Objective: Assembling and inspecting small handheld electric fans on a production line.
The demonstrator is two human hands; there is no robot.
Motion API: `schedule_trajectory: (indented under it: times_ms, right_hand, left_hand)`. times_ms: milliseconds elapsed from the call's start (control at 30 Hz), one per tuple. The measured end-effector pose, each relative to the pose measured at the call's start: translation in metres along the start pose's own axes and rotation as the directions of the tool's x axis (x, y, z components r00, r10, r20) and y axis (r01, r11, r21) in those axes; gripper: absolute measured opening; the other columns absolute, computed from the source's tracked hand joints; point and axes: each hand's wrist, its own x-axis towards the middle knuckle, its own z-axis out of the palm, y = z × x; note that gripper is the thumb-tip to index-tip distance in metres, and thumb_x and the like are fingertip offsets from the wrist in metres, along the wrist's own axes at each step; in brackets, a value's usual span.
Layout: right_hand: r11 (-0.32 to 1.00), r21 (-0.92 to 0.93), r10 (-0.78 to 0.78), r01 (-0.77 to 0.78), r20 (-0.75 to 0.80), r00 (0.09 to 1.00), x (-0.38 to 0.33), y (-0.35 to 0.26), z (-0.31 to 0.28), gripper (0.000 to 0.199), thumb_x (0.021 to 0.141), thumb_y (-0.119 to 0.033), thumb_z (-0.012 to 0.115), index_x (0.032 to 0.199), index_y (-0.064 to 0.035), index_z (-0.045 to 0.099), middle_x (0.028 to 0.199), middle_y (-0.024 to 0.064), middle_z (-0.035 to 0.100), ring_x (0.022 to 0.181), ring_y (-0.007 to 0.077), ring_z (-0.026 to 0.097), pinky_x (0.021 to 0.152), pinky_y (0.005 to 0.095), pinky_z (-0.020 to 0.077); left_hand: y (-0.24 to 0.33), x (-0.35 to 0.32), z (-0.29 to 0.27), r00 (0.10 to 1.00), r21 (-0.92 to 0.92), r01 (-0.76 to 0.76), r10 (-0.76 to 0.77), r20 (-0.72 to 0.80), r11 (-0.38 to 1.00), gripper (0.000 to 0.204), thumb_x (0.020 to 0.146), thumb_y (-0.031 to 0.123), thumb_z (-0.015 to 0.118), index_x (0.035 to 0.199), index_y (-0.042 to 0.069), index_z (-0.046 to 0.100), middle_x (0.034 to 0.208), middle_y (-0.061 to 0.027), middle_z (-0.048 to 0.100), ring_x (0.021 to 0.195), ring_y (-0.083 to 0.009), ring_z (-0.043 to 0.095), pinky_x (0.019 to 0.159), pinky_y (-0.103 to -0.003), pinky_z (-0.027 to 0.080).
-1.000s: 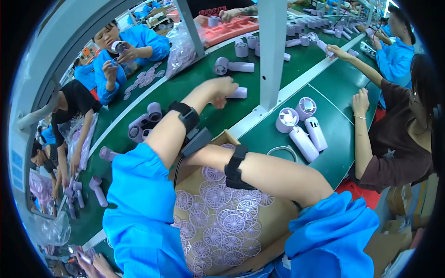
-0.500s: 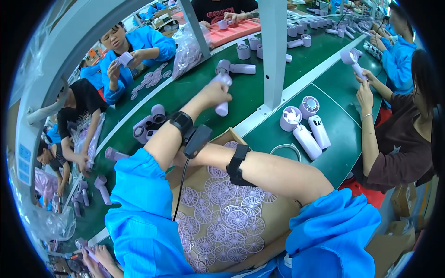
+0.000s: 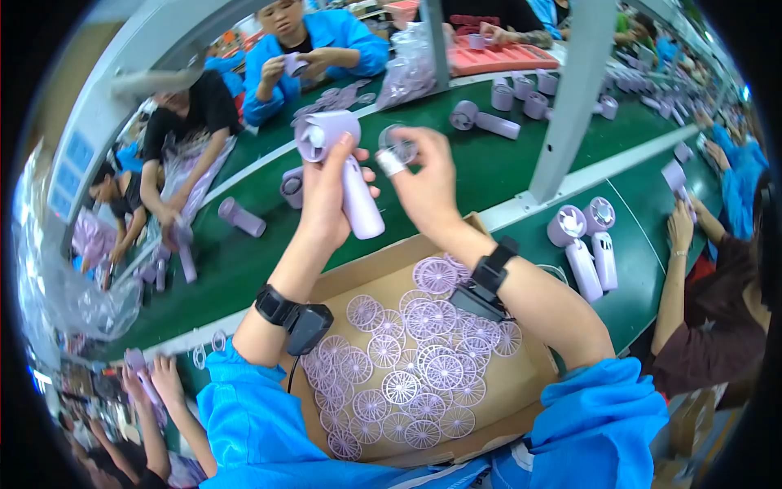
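1. Two bare hands are raised over the green desk (image 3: pixel 244 269); the left hand (image 3: pixel 326 196) has its grip closed round the handle of a lilac handheld fan (image 3: pixel 342 167), thumb along the front, so the fan stands nearly upright with its round head at the top, clear of the desk surface.
2. Right hand (image 3: pixel 423 183) sits just beside the fan's head; its grip is narrow, fingertips pinched on a small round clear grille piece (image 3: pixel 397 145); one finger wears a pale finger cot; the piece is near the fan's head but I cannot tell whether they touch.
3. Both wrists carry black wrist straps; the left one (image 3: pixel 281 308) has a dark box and a cord hanging from it; the right one (image 3: pixel 493 269) lies across the forearm; blue sleeves cover the arms lower down.
4. Below the arms, an open cardboard box (image 3: pixel 521 391) sits at the desk's near edge, filled with many lilac spoked fan guards (image 3: pixel 407 367) lying flat and overlapping.
5. To the right, two finished lilac fans (image 3: pixel 582 244) lie side by side on the desk, well apart from the hands; more fan bodies (image 3: pixel 485 121) lie farther up the desk beyond a grey post (image 3: pixel 570 106).
6. Several other people in blue and dark tops work along the far side and at the right.
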Motion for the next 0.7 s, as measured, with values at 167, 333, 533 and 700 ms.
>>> schedule_trajectory:
  times_ms: [167,333,533,700]
  right_hand:
    - [0.955,-0.074,-0.284,0.288,0.061,0.957,0.0,-0.014,-0.01,0.038,0.067,-0.002,0.073,0.104,-0.0063,0.065,0.113,0.0128,0.055,0.1,0.027,0.056,0.082,0.0324,0.0488]
    - [0.884,-0.128,-0.416,0.45,0.224,0.881,0.002,-0.019,-0.008,0.037,0.065,-0.003,0.074,0.101,-0.0079,0.067,0.114,0.0113,0.055,0.1,0.0269,0.055,0.083,0.0335,0.0483]
    - [0.849,-0.203,-0.432,0.488,0.265,0.862,0.0,-0.021,-0.009,0.036,0.064,-0.004,0.075,0.099,-0.0084,0.068,0.115,0.0104,0.056,0.099,0.0261,0.055,0.084,0.0345,0.0472]
    - [0.839,-0.202,-0.452,0.505,0.258,0.854,0.0,-0.022,-0.009,0.038,0.06,0.0,0.074,0.097,-0.0092,0.069,0.114,0.0098,0.057,0.103,0.0292,0.053,0.085,0.0375,0.0458]
  left_hand:
    - [-0.03,-0.013,-0.012,0.972,0.366,-0.198,0.231,-0.047,0.909,0.074,0.083,0.007,0.063,0.143,0.018,0.023,0.1,-0.0104,0.058,0.069,-0.018,0.062,0.055,-0.03,0.054]
    - [-0.04,-0.006,-0.018,0.895,0.58,-0.431,0.406,0.183,0.691,0.08,0.079,-0.002,0.056,0.146,0.019,0.02,0.111,-0.0154,0.058,0.076,-0.0215,0.064,0.061,-0.03,0.052]
    - [-0.036,-0.015,-0.015,0.914,0.648,-0.39,0.362,0.185,0.654,0.082,0.075,-0.008,0.05,0.146,0.02,0.02,0.113,-0.0234,0.058,0.089,-0.0324,0.065,0.072,-0.036,0.052]
    - [-0.035,-0.018,-0.014,0.914,0.663,-0.386,0.364,0.18,0.642,0.08,0.076,-0.006,0.052,0.145,0.021,0.021,0.112,-0.0254,0.059,0.096,-0.039,0.062,0.078,-0.039,0.05]
